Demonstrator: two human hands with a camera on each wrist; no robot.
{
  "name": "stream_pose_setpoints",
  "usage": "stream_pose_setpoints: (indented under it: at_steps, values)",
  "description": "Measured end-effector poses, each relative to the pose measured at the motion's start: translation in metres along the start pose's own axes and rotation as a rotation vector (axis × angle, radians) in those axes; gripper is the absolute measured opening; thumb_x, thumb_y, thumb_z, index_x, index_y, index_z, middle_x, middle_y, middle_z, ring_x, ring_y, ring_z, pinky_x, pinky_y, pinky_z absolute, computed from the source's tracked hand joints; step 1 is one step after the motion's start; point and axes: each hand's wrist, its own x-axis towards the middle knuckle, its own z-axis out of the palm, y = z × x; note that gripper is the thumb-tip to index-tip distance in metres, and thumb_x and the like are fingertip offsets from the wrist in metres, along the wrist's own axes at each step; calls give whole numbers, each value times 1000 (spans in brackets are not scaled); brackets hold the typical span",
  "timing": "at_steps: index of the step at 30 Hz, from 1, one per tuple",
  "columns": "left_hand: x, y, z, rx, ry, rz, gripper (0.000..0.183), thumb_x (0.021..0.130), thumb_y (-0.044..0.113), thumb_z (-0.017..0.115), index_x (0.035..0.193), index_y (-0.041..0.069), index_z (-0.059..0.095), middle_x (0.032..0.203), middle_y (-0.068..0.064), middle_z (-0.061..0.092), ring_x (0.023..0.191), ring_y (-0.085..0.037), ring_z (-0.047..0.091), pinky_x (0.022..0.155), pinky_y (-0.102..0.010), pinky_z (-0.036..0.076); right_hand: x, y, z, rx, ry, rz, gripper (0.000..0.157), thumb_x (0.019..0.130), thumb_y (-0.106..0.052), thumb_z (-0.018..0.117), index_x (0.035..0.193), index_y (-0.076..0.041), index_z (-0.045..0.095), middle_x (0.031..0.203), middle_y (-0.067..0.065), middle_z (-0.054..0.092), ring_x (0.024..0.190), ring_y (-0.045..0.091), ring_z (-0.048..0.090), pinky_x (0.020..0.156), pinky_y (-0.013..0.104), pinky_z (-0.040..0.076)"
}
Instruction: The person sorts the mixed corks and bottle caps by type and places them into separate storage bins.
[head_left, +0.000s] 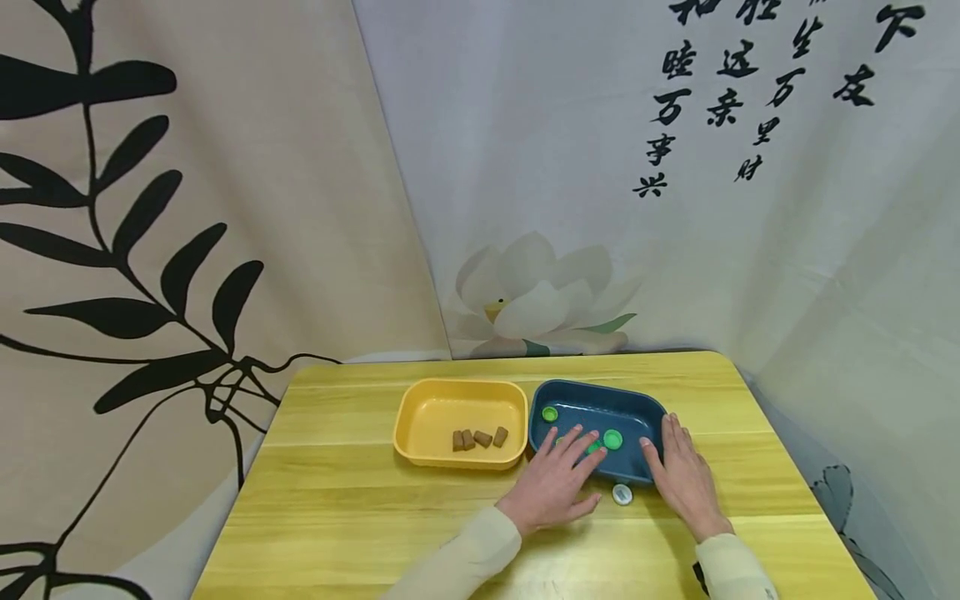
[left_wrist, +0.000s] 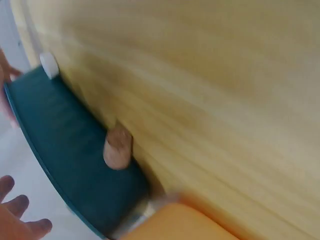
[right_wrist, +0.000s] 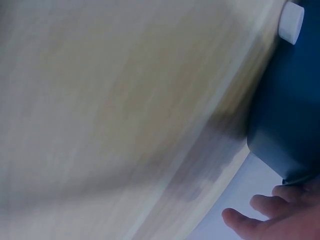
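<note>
Spread fingers of my left hand [head_left: 551, 487] reach over the front rim of a dark blue tray [head_left: 600, 390]. Whether they touch anything inside is hidden from the head view. My right hand [head_left: 686, 479] lies along the tray's right end, fingers extended and thumb apart, near the rim. Inside the tray are several small green round caps, one green cap [head_left: 550, 414] at the back left and another green cap [head_left: 612, 439] near the middle. A white round cap [head_left: 622, 494] is on the table against the tray's front side, also seen in the right wrist view.
A yellow tray [head_left: 405, 425] stands close by on the left, with several brown blocks [head_left: 483, 438] in it. Both trays are near the back of a wooden table [head_left: 337, 517]. Printed cloth [head_left: 540, 167] hangs behind.
</note>
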Motion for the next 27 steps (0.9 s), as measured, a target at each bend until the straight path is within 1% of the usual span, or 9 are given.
stream_pose_setpoints:
  at_steps: [6, 8, 12, 18, 22, 24, 27]
  values:
    - [-6, 15, -1, -14, 33, 92, 66, 101, 62, 49, 156, 25, 46, 166, -1, 36, 153, -24, 31, 120, -51, 34, 1, 1, -1, -7, 7, 2, 84, 110, -55, 32, 159, 12, 18, 166, 33, 17, 148, 57, 22, 110, 77, 26]
    - [-7, 19, 0, -27, 30, 116, 64, 101, 62, 48, 155, 26, 47, 165, 0, 36, 153, -23, 31, 121, -49, 33, 2, 1, -2, -2, 7, -1, 84, 110, -55, 31, 160, 11, 18, 166, 33, 18, 148, 57, 22, 110, 77, 26]
    - [-10, 26, 2, -38, -9, 153, 63, 103, 61, 45, 155, 27, 47, 166, 1, 35, 154, -22, 29, 123, -47, 29, 0, 2, -4, 24, 9, -9, 81, 111, -53, 32, 160, 10, 18, 165, 33, 18, 147, 59, 22, 111, 76, 25]
    - [-9, 37, 8, -30, -47, 223, 60, 104, 58, 45, 153, 25, 50, 163, 2, 40, 152, -19, 33, 123, -43, 30, -7, 8, -12, 70, 42, -5, 76, 112, -49, 32, 161, 8, 19, 165, 33, 18, 146, 61, 22, 109, 78, 25]
    - [-6, 44, 13, -3, -77, 264, 59, 104, 57, 45, 153, 24, 51, 159, 3, 44, 149, -17, 37, 122, -39, 31, -13, 12, -18, 97, 64, 4, 75, 112, -48, 33, 161, 8, 20, 166, 33, 17, 145, 61, 22, 109, 78, 24]
    - [-4, 47, 16, 11, -100, 266, 60, 104, 58, 44, 153, 25, 51, 159, 4, 45, 149, -17, 38, 122, -39, 31, -16, 14, -21, 104, 75, 1, 74, 112, -46, 34, 160, 8, 21, 165, 34, 17, 145, 61, 23, 110, 76, 24]
    - [-1, 50, 18, 17, -135, 251, 62, 103, 61, 43, 154, 26, 50, 160, 4, 43, 148, -17, 39, 120, -39, 35, -22, 15, -24, 105, 93, -7, 72, 112, -44, 36, 160, 9, 24, 165, 34, 19, 145, 61, 25, 109, 76, 26]
